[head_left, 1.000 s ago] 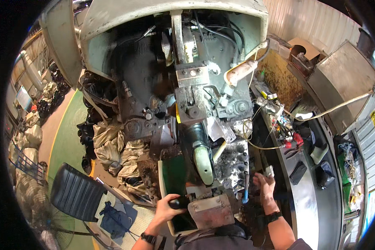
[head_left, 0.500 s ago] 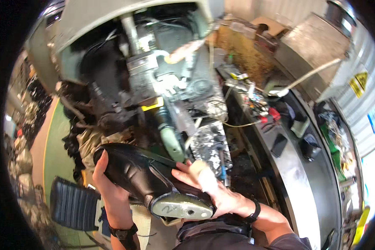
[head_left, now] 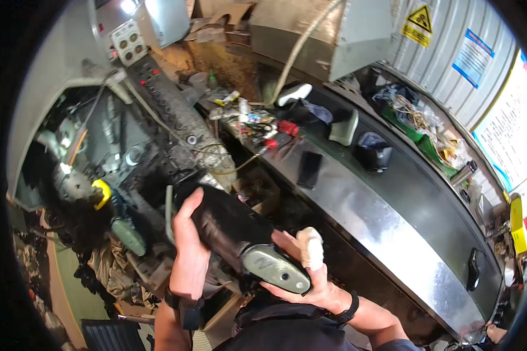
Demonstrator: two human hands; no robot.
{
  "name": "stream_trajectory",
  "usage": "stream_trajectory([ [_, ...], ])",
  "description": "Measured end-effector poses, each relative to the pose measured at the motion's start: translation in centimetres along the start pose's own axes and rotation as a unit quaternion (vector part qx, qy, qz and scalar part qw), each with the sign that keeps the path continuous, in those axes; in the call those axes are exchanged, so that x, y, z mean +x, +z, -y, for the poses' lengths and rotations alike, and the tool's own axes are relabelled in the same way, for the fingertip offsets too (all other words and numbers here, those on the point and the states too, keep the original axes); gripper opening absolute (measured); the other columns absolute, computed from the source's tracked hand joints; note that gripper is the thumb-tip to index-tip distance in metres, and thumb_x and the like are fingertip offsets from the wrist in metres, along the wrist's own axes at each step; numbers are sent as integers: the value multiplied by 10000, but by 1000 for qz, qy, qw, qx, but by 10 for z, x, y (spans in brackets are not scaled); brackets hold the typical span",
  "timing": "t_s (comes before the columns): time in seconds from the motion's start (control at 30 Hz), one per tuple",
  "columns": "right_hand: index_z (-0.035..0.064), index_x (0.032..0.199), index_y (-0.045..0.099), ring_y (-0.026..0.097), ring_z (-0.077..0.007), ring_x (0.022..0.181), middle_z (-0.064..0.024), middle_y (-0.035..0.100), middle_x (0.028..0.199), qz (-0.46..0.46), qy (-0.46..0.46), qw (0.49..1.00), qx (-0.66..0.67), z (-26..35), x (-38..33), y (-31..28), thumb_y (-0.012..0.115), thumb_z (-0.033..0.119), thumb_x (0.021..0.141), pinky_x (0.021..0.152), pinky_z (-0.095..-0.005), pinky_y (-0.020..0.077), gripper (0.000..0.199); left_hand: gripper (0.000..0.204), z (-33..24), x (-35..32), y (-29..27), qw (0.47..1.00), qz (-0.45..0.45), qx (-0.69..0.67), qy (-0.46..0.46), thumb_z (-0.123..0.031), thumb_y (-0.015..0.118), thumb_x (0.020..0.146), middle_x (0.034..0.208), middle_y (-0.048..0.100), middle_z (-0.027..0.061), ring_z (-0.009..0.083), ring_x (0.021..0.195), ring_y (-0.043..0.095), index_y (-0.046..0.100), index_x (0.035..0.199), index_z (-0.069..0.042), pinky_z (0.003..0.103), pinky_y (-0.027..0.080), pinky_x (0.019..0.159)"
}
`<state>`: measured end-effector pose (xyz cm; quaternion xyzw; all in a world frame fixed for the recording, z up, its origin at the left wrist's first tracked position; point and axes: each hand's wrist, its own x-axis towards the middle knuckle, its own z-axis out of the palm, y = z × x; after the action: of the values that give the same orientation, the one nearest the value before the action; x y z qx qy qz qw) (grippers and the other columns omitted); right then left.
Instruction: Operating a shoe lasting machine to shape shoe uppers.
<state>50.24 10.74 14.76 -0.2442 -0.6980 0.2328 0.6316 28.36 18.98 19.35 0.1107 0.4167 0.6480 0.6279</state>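
Two bare hands are gripping one black shoe in front of the person's body, near the lower middle of the view, and one pale green last is filling it, showing a flat end with one dark hole toward the person. The left hand is curling partly closed around the shoe's left side, its thumb lying along the black surface and its other fingers hiding from view. The right hand is wrapping partly closed around the right side, by the last's flat end; one digit is wearing a white wrap. Two black bands are circling the wrists, one on each. To the left, a second green last is sitting at the machine, beside one yellow piece. To the right, one dark flat rectangle is lying on a steel ledge. Beyond it, one black shoe-shaped item is resting far along a dark belt. One yellow warning sign is hanging on the wall.
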Motion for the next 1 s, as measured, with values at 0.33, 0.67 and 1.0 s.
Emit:
stream_trajectory([
  [0.33,-119,1518,257,321,-449,1469,-306,325,1561,-19,102,967,-231,-45,-98,-162,906,214,725,1206,-599,202,1078,657,170,31,160,956,268,56,-102,-528,443,1022,1157,714,162,259,1028,698,630,1233,65,402,535,960],
  [0.67,-28,1559,277,591,-309,1239,-192,567,1378,-367,270,890,-11,-40,-146,-223,935,181,711,1037,-415,484,1093,584,294,58,191,928,259,241,-117,-583,490,1020,1124,697,68,203,1050,661,657,1178,-47,382,515,973],
  [1.0,35,1193,630,695,-310,1031,-150,704,1164,-670,339,618,233,-89,-200,-512,685,291,937,894,-473,577,366,370,313,114,66,747,370,553,3,-30,761,845,1132,725,135,197,992,715,687,1205,10,306,582,891],
])
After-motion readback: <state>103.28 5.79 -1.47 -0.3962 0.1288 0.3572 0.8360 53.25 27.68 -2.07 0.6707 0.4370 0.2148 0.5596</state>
